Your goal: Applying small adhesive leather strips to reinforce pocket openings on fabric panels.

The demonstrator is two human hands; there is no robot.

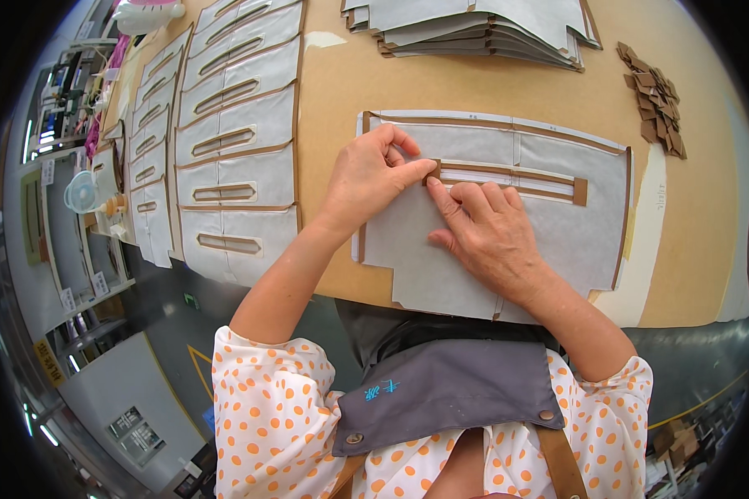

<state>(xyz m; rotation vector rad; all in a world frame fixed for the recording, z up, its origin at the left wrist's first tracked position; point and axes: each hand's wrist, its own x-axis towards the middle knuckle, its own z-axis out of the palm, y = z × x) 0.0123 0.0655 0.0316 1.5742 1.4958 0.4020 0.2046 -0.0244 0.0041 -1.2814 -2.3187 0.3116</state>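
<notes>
A light grey fabric panel [549, 241] with brown edge strips lies before me, with a long slot framed by brown strips [524, 179] across its upper half. My left hand [374, 170] pinches a small brown piece [432, 166] at the slot's left end, its other fingers curled above. My right hand [483, 229] rests on the panel just right of that, index fingertip touching the piece, the other fingers bent and the thumb apart. A similar brown piece [580, 191] sits across the slot's right end.
Two overlapping columns of slotted grey panels [237, 224] lie at the left. A stack of grey panels [474, 33] is at the back, a pile of brown pieces [653, 100] at the back right. A small blue fan [81, 191] and shelving [100, 258] stand beyond the table's left edge.
</notes>
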